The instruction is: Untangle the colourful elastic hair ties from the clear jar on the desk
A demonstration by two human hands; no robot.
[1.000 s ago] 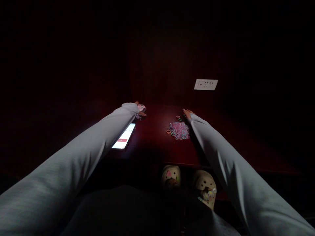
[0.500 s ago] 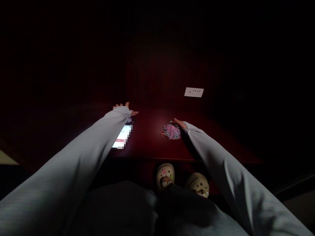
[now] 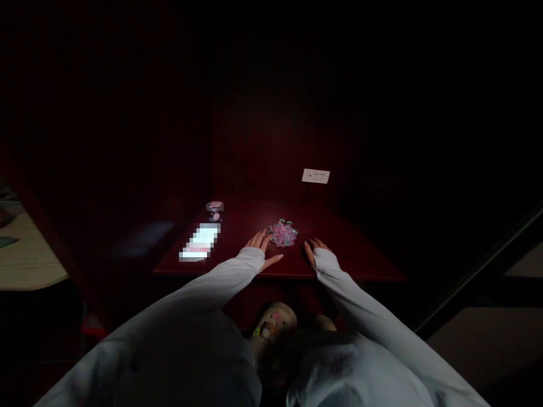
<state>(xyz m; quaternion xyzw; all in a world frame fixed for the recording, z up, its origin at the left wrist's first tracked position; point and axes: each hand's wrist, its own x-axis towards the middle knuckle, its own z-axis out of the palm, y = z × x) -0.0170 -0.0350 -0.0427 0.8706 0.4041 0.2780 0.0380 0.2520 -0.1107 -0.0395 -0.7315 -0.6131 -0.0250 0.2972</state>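
A small heap of pink, purple and green rings, which look like little elastic hair ties [image 3: 284, 234], lies on the dark red tabletop [image 3: 237, 263]. At the heap's left edge is my left hand [image 3: 262, 249], palm down, its thumb spread away from the other fingers. My right hand [image 3: 316, 251] rests on the table just right of the heap, fingers stretched out and apart from it. Neither hand holds anything that I can see. Farther left stands a small clear jar [image 3: 215, 211] with a pinkish top.
A lit phone [image 3: 199, 243], its screen blurred out, lies near the table's left side. On the back panel is a white power socket [image 3: 316, 176]. Beige clogs [image 3: 278, 316] show below the front edge. Another pale tabletop [image 3: 29, 254] is at far left.
My left hand has come from beside the jar, rightward and nearer, to the heap, uncovering the jar. My right hand has drawn back toward the front edge. The camera view has shifted.
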